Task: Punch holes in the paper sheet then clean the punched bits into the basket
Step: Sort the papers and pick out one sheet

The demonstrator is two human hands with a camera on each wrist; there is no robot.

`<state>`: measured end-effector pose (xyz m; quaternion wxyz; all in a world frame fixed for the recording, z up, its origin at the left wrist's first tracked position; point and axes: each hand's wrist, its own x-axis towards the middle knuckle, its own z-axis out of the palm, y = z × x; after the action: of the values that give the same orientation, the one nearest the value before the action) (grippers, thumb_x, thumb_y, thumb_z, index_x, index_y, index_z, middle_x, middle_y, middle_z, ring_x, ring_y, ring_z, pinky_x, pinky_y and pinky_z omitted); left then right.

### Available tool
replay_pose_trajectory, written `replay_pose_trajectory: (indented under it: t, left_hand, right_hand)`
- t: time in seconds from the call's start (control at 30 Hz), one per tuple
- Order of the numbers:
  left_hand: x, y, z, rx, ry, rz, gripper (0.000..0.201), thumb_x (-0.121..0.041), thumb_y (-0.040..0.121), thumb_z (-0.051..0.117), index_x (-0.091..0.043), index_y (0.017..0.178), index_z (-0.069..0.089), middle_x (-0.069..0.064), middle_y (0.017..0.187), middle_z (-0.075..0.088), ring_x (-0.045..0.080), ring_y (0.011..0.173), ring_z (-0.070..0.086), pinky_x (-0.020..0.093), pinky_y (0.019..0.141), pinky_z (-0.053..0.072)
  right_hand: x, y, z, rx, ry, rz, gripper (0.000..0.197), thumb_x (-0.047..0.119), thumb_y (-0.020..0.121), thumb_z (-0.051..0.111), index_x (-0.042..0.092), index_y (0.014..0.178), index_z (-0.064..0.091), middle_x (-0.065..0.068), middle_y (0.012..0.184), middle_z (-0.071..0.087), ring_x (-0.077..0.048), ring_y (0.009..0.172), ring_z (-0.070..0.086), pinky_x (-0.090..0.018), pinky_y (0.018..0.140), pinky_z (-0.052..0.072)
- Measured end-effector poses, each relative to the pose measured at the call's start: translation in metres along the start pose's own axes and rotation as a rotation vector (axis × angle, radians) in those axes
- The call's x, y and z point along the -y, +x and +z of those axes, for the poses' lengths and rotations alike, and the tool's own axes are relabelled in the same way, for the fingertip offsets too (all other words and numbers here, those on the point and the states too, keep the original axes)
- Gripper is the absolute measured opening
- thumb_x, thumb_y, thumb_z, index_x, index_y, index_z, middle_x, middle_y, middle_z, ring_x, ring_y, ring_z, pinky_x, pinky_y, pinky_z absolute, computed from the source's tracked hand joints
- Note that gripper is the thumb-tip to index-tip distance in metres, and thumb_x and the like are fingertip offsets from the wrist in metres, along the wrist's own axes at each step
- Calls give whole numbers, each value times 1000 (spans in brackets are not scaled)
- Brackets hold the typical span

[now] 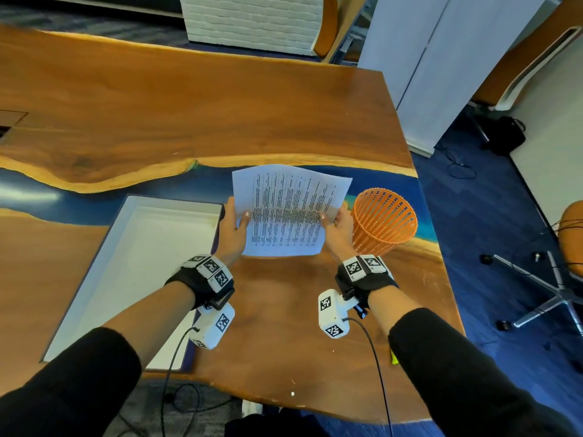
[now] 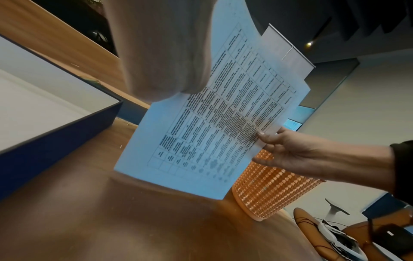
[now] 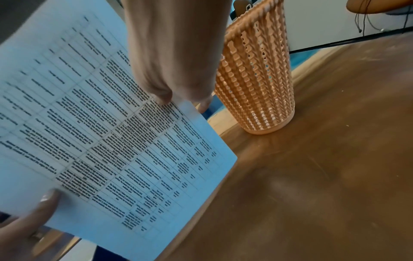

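A printed paper sheet (image 1: 288,212) with a table of dark text hangs above the wooden table (image 1: 157,99), held between both hands. My left hand (image 1: 235,227) pinches its left edge, thumb on top. My right hand (image 1: 337,227) pinches its right edge. The sheet (image 2: 214,123) tilts in the left wrist view, with the right hand (image 2: 290,151) at its far edge. In the right wrist view the sheet (image 3: 100,141) fills the left side. An orange mesh basket (image 1: 383,220) stands upright just right of the right hand. No hole punch is in view.
An open white box with dark blue sides (image 1: 104,279) lies on the table left of my left hand. The table's right edge (image 1: 441,247) runs just beyond the basket (image 3: 257,79). An office chair base (image 1: 542,291) stands on the floor to the right.
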<state>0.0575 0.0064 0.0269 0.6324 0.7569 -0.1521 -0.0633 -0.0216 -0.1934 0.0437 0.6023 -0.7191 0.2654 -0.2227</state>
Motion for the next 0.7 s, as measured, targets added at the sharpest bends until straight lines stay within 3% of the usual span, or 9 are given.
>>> replay_pose_trajectory:
  t: [0.03, 0.13, 0.2, 0.3, 0.37, 0.43, 0.5, 0.6, 0.7]
  left_hand:
    - [-1, 0, 0, 4, 0, -6, 42, -2, 100, 42, -3, 140, 31, 0, 128, 50, -2, 113, 54, 22, 101, 44]
    - [4, -2, -3, 50, -23, -23, 49, -1, 97, 47, -2, 142, 28, 5, 135, 48, 18, 126, 49, 38, 109, 40]
    - [9, -5, -5, 98, -33, -27, 54, -3, 96, 52, -5, 145, 29, 10, 142, 46, 24, 131, 47, 44, 110, 39]
    - [9, -11, -5, 158, -66, -78, 52, -2, 96, 52, -5, 144, 34, 14, 138, 51, 26, 126, 52, 45, 105, 45]
    - [11, -12, -6, 195, -81, -117, 50, -2, 97, 50, -5, 144, 34, 15, 136, 53, 20, 117, 59, 37, 98, 51]
    - [14, -13, -7, 235, -75, -122, 50, -4, 97, 48, -4, 144, 34, 10, 131, 56, 5, 107, 63, 25, 91, 54]
    - [17, -16, -7, 252, -70, -141, 50, -10, 95, 51, -2, 142, 36, 5, 122, 60, 0, 99, 66, 23, 88, 55]
    - [23, -20, -4, 232, -67, -209, 46, -11, 95, 52, -4, 139, 40, 14, 127, 59, 25, 111, 63, 47, 98, 50]
    - [35, -26, -3, 199, -68, -255, 46, -5, 96, 49, -2, 141, 38, 19, 136, 53, 37, 122, 54, 55, 103, 42]
  right_hand:
    - [-1, 1, -1, 2, 2, -2, 26, -3, 90, 52, -5, 117, 54, 4, 100, 59, -27, 107, 56, -51, 96, 48]
    - [-8, -1, -1, 87, -51, 14, 37, -4, 91, 51, 3, 127, 48, -8, 116, 58, -29, 116, 54, -44, 98, 47]
    - [-18, -2, -2, 146, -106, 84, 40, -3, 92, 49, 6, 131, 46, -14, 127, 57, -29, 120, 52, -44, 102, 44]
    - [-29, -3, -6, 161, -172, 115, 32, -1, 93, 48, 0, 125, 52, -18, 125, 59, -31, 118, 55, -50, 102, 45]
    - [-34, -5, -9, 157, -166, 140, 29, 0, 94, 48, -1, 122, 54, -19, 124, 60, -33, 116, 55, -51, 101, 45]
    - [-37, -10, -13, 183, -151, 174, 30, 1, 94, 48, 2, 123, 53, -17, 126, 59, -32, 118, 55, -49, 102, 44]
    - [-43, -17, -19, 213, -168, 219, 29, 2, 94, 48, 3, 123, 53, -17, 125, 60, -31, 116, 55, -49, 101, 45]
    - [-57, -31, -34, 261, -284, 235, 21, 2, 94, 48, -1, 112, 57, -19, 115, 62, -26, 101, 58, -37, 87, 50]
    - [-75, -50, -56, 295, -386, 334, 13, -1, 91, 50, 4, 98, 60, -21, 100, 65, -27, 80, 62, -26, 66, 54]
